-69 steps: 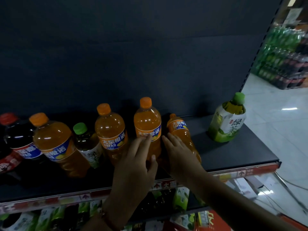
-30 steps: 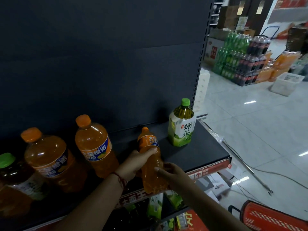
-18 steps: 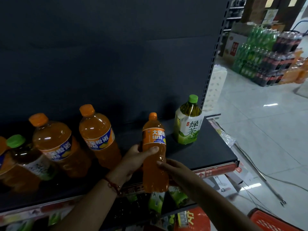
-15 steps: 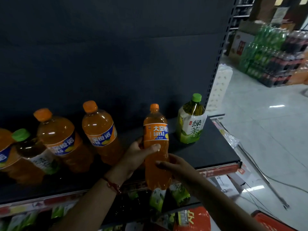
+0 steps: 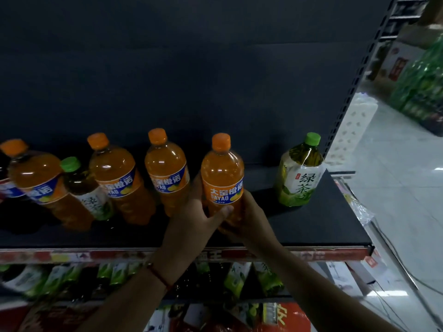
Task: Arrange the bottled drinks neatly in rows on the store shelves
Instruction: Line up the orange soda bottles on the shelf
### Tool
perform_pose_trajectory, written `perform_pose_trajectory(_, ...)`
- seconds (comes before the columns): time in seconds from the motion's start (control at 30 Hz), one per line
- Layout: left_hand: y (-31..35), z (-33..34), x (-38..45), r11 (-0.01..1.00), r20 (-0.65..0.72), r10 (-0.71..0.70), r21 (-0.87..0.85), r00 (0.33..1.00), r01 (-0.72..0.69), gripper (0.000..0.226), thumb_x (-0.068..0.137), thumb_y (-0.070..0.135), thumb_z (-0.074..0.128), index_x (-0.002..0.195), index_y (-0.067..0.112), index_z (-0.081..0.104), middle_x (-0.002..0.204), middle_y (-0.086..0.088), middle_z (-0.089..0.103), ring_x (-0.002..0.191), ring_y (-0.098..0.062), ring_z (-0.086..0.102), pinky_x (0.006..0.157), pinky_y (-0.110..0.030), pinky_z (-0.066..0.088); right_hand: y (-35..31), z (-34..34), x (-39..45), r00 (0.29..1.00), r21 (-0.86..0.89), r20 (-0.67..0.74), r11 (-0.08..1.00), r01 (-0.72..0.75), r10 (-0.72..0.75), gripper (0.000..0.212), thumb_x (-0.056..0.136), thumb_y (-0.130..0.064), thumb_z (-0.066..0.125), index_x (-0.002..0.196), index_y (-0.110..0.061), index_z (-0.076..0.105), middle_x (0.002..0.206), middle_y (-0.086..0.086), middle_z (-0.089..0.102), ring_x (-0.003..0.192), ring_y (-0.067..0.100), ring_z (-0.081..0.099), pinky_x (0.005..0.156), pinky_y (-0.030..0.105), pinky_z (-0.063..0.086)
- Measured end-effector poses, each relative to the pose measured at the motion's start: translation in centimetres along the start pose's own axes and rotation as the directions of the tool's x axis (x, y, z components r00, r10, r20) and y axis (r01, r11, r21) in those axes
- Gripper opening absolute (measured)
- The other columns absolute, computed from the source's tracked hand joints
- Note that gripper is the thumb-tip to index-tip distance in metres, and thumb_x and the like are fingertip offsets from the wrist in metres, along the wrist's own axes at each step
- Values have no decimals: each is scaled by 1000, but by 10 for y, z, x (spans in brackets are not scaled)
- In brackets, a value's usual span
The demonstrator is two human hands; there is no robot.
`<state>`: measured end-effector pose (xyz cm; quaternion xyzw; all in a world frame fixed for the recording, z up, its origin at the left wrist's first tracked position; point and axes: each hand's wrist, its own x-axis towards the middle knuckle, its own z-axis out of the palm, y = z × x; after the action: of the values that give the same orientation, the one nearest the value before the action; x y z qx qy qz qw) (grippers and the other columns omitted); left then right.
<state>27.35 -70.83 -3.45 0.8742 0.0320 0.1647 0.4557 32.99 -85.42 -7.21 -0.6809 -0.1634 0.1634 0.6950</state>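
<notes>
Now orange bottle (image 5: pixel 223 178) upright on shelf (image 5: pixel 311 226), was lying tipped moments back. Left hand (image 5: pixel 191 216) and right hand (image 5: pixel 249 216) both wrapped round lower body. Sits just right of orange row (image 5: pixel 165 171), green tea bottle (image 5: pixel 299 173) apart further right. Likely next: slide into line.

Between the hands (image 5: pixel 215 219) stands an orange soda bottle (image 5: pixel 223 178) with an orange cap and an orange-and-blue label in white lettering. Left of the hands, three more orange bottles (image 5: pixel 165 173) carry the same orange caps and blue-edged labels. Among them a dark tea bottle (image 5: pixel 84 185) has a bright green cap and a white-and-green label. Right of the hands, a yellow-green tea bottle (image 5: pixel 299 178) shows a green cap and a white label with green characters. The shelf (image 5: pixel 311 226) is black, its front strip (image 5: pixel 72 256) red with yellow patches. A red cord (image 5: pixel 159 276) circles the left wrist.
</notes>
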Motion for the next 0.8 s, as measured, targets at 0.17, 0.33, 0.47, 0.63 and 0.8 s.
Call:
perform_pose_trajectory(0.17, -12, 4, -9, 999, -97, -28, 17, 995, 30, 80, 87, 47, 67, 152, 28, 24, 145, 8, 47, 127, -2, 48, 93, -8, 44, 4, 9, 7, 995, -109, -11, 989, 98, -100, 30, 103, -33, 43, 130, -25, 54, 120, 1, 70, 109, 20, 68, 82, 34, 59)
perform_pose_trajectory(0.33, -23, 0, -22, 997, -12, -34, 66, 999, 34, 86, 90, 47, 64, 156, 35, 9, 156, 6, 33, 136, -11, 43, 103, -34, 50, 10, 13, 5, 991, -92, 30, 987, 133, -131, 53, 90, -2, 66, 132, -27, 44, 120, -13, 61, 106, -4, 64, 76, 14, 54)
perform_pose_trajectory(0.47, -27, -2, -35, 981, 18, -5, 196, 1000, 2, 83, 94, 48, 58, 156, 34, 5, 159, 5, 28, 138, -8, 37, 102, -22, 42, 13, 17, 5, 996, -105, 3, 991, 88, -88, 64, 86, -10, 74, 134, -34, 39, 124, -18, 56, 109, -9, 59, 79, 14, 52)
perform_pose_trajectory(0.63, -34, -13, -52, 921, 66, 31, 386, 997, -54, 66, 97, 46, 52, 155, 27, 25, 156, 5, 29, 139, -13, 34, 101, -21, 36, 3, 25, 3, 996, -380, -62, 924, 40, -69, 59, 81, -40, 75, 127, -46, 38, 118, -26, 56, 105, -9, 54, 86, 19, 47)
perform_pose_trajectory(0.8, -57, -28, -77, 860, 179, 64, 489, 982, -146, 60, 98, 51, 44, 153, 28, 32, 158, 3, 30, 140, -21, 35, 110, -40, 41, 0, 27, -31, 992, -652, -109, 758, -23, -63, 72, 89, -39, 68, 150, -36, 28, 144, -17, 42, 121, 2, 49, 97, 27, 45)
